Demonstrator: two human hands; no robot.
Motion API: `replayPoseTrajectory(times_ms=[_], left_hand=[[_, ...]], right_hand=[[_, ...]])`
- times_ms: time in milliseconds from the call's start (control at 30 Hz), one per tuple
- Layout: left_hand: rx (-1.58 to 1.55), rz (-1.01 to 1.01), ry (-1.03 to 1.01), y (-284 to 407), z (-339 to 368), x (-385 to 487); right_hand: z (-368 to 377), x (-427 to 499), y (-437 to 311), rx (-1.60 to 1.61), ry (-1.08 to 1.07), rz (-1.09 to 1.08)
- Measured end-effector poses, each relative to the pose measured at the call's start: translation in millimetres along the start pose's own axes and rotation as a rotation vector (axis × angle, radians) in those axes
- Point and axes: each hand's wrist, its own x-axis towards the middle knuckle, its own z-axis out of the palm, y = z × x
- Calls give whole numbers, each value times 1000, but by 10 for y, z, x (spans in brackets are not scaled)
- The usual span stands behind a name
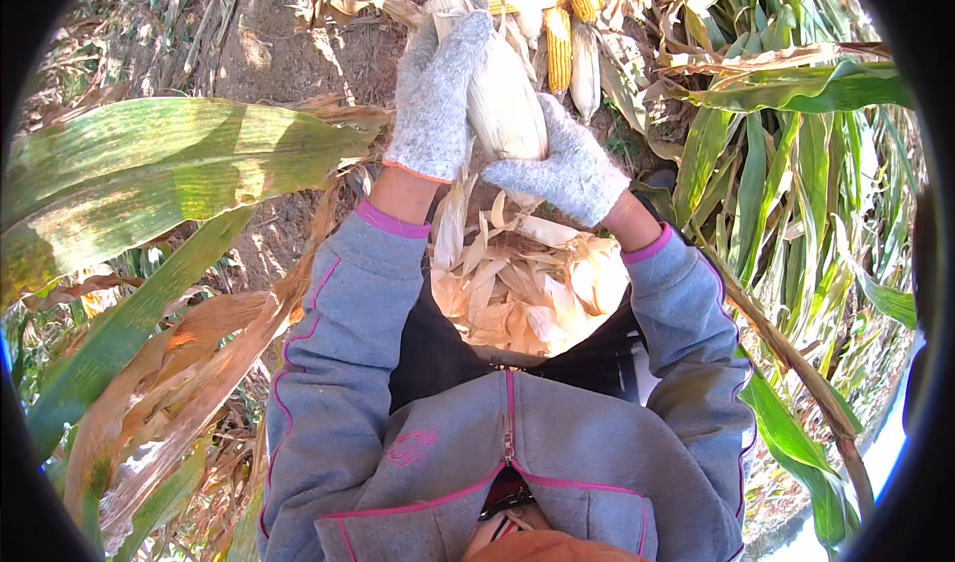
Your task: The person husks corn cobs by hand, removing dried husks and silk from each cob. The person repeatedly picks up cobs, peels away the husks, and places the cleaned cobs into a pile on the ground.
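Note:
Both of my hands wear fuzzy light-grey knit gloves. Between them is an ear of corn [507, 103] in its pale dry husk, slanting with its thicker end towards me. My left hand [439, 92] wraps the left side and upper part of the ear. My right hand [571, 159] cups its lower right side, with the thumb across below the near end. Beyond the gloves lie husked yellow corn cobs [558, 47] in a heap, some overexposed by sun. A husk-covered ear [586, 70] lies at the heap's near edge.
Loose dry husks [522, 286] are piled on the ground between my legs. A broad green corn leaf [186, 159] reaches in from the left, above brown withered leaves [201, 360]. Cut stalks and leaves [806, 181] lie thick on the right, with a bare stalk [791, 360] near my right arm.

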Motion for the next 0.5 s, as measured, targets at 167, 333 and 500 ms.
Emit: replayPoseTrajectory(times_ms=[167,333,500], left_hand=[[297,150,64,-124,-51,74],[1405,953,-73,-97,-281,89],[1111,635,-105,-131,-306,36]], right_hand=[[-14,-32,-160,-282,66,105],[-26,-84,-207,-411,171,86],[-33,-88,-213,-417,256,52]])
